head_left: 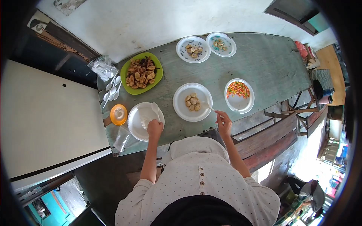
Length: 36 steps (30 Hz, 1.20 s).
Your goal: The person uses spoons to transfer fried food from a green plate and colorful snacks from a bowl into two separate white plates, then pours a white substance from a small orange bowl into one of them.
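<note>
My left hand is closed over the white bowl at the table's near left. From its fingers a white spoon-like piece points away toward the bowl's rim; something clear or whitish beside the fingers is too indistinct to name. A white plastic spoon is pinched in my right hand, its head at the right side of a white plate. Pale round slices, like banana pieces, lie clustered on that plate, touching or close to the spoon.
A green plate holds browned fried pieces. White spoons, a plastic bag and an orange container stand left. Two patterned plates hold slices at the back. Colourful bits fill part of another white plate.
</note>
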### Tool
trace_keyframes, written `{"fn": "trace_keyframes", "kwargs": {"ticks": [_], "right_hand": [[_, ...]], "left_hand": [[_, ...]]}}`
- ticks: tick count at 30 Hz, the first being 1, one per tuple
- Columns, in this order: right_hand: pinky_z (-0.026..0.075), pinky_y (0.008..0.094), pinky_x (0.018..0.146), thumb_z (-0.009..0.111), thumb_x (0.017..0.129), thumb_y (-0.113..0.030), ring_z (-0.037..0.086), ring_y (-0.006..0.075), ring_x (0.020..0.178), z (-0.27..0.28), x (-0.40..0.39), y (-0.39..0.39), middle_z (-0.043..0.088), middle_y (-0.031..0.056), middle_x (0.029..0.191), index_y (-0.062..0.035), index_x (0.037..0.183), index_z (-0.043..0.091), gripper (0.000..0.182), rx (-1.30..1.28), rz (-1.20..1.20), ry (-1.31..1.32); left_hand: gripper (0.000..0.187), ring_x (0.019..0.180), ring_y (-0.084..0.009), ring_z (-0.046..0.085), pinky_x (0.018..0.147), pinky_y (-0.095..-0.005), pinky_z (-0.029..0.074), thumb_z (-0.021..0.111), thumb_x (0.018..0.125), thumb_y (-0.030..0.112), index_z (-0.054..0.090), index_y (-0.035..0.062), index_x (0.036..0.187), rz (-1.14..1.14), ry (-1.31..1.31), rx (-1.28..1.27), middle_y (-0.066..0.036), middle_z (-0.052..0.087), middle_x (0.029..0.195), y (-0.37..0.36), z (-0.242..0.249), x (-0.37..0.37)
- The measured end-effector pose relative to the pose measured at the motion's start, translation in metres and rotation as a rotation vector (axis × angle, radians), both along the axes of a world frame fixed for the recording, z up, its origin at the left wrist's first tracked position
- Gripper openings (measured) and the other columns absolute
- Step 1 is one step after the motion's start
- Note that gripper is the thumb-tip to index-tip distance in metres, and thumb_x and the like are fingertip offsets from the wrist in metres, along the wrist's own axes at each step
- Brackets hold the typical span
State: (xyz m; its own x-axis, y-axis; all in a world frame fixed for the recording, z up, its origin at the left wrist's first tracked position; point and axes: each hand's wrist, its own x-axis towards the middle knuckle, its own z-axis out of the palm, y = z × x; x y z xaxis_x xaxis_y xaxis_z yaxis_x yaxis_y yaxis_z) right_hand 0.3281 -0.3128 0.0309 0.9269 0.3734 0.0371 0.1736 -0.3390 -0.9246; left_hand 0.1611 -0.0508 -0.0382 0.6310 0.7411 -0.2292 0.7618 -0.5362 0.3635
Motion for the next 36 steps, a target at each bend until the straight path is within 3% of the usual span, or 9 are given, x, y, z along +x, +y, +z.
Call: {"fn": "trace_keyframes", "kwargs": {"ticks": [6, 12, 20, 22, 29, 36], "right_hand": [[0.046, 0.0223, 0.05, 0.05, 0.083, -0.004, 0.055, 0.0113, 0.06, -0.003, 0.028, -0.036, 0.06, 0.0067, 0.09, -0.0036, 0.096, 0.06, 0.017, 0.08, -0.082, 0.014], [0.043, 0.0208, 0.048, 0.05, 0.084, -0.004, 0.052, 0.0086, 0.054, -0.008, 0.086, -0.089, 0.06, 0.0057, 0.09, -0.0021, 0.096, 0.059, 0.016, 0.112, -0.156, 0.004], [0.042, 0.0209, 0.048, 0.05, 0.084, -0.005, 0.052, 0.0078, 0.052, -0.025, 0.151, -0.155, 0.061, 0.0046, 0.089, -0.0031, 0.096, 0.06, 0.016, 0.07, -0.237, -0.021], [0.042, 0.0209, 0.048, 0.05, 0.083, -0.005, 0.051, 0.0076, 0.052, -0.031, 0.157, -0.167, 0.062, 0.0044, 0.087, -0.0032, 0.096, 0.06, 0.016, 0.064, -0.242, -0.009], [0.041, 0.0213, 0.047, 0.051, 0.083, -0.006, 0.051, 0.0078, 0.051, -0.045, 0.162, -0.188, 0.061, 0.0045, 0.08, -0.0027, 0.096, 0.06, 0.016, 0.034, -0.152, 0.045], [0.04, 0.0209, 0.047, 0.052, 0.083, -0.009, 0.05, 0.0072, 0.05, -0.057, 0.152, -0.185, 0.06, 0.0043, 0.075, -0.0034, 0.096, 0.061, 0.017, 0.059, -0.128, 0.14]], "left_hand": [[0.022, 0.067, -0.0299, 0.06, 0.062, -0.0385, 0.048, 0.061, 0.069, 0.026, 0.063, 0.0044, 0.07, 0.008, 0.008, 0.022, -0.014, 0.061, 0.068, -0.023, 0.097, 0.029], [0.016, 0.061, -0.0299, 0.059, 0.054, -0.0379, 0.046, 0.057, 0.077, 0.022, 0.058, 0.0062, 0.076, -0.126, -0.298, -0.07, -0.013, 0.06, 0.064, -0.082, 0.125, 0.119], [0.013, 0.057, -0.0277, 0.058, 0.053, -0.0362, 0.045, 0.06, 0.075, 0.015, 0.057, 0.0026, 0.076, -0.381, -0.512, -0.173, -0.013, 0.059, 0.064, -0.19, 0.091, 0.221], [0.013, 0.055, -0.0251, 0.058, 0.052, -0.0311, 0.044, 0.064, 0.073, 0.015, 0.06, 0.0025, 0.076, -0.429, -0.494, -0.195, -0.014, 0.06, 0.062, -0.208, 0.079, 0.237], [0.012, 0.056, -0.0266, 0.058, 0.052, -0.0362, 0.044, 0.062, 0.074, 0.015, 0.057, 0.0034, 0.073, -0.513, -0.534, -0.12, -0.012, 0.058, 0.062, -0.249, 0.053, 0.263], [0.016, 0.059, -0.0214, 0.06, 0.053, -0.0291, 0.044, 0.062, 0.077, 0.016, 0.059, 0.0002, 0.079, -0.554, -0.56, -0.532, -0.013, 0.059, 0.066, -0.271, 0.047, 0.266]]}}
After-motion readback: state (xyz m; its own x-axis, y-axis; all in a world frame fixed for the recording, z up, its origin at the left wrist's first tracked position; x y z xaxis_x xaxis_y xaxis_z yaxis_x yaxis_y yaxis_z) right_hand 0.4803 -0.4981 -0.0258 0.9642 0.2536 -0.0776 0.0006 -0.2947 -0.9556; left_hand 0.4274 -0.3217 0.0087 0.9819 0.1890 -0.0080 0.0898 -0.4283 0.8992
